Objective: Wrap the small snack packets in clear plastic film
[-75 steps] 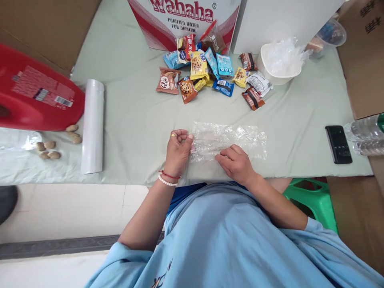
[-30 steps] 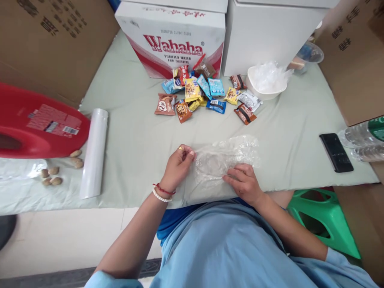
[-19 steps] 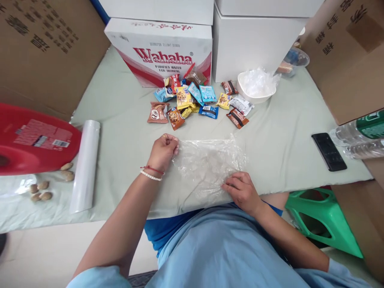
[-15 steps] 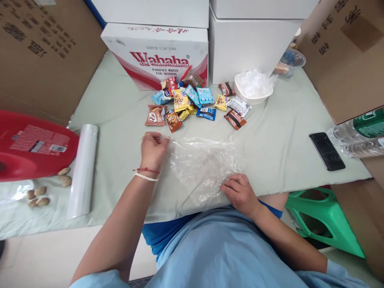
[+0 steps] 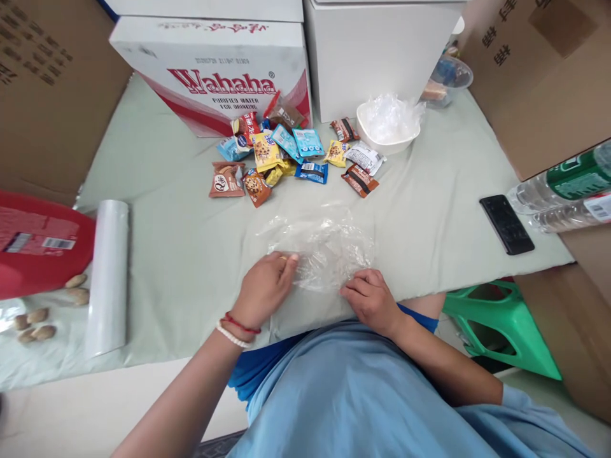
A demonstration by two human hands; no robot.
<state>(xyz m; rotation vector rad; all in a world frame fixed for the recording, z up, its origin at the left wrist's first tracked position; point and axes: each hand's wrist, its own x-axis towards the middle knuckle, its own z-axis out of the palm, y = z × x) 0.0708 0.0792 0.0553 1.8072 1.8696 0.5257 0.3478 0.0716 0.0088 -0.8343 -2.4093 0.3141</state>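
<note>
A crumpled clear plastic bag [image 5: 324,245] lies on the pale green cloth [image 5: 191,229] near the table's front edge. My left hand [image 5: 265,286] pinches the bag's near left edge with its fingertips. My right hand [image 5: 370,299] presses the bag's near right edge, fingers curled on the plastic. Beyond the bag lies a pile of several small snack packets [image 5: 281,156] in brown, yellow, blue and white wrappers.
A white bowl of clear plastic bags [image 5: 387,124] stands at the back right. Wahaha carton [image 5: 214,70] and white box [image 5: 377,44] line the back. A roll of film [image 5: 109,277], nuts [image 5: 33,316], a red container [image 5: 33,248] sit left; a phone [image 5: 506,224] and bottles [image 5: 563,191] right.
My left hand let go of the bag's far left corner, then came back toward me and took the near left edge. The bag went from stretched flat to bunched up. The view tilted.
</note>
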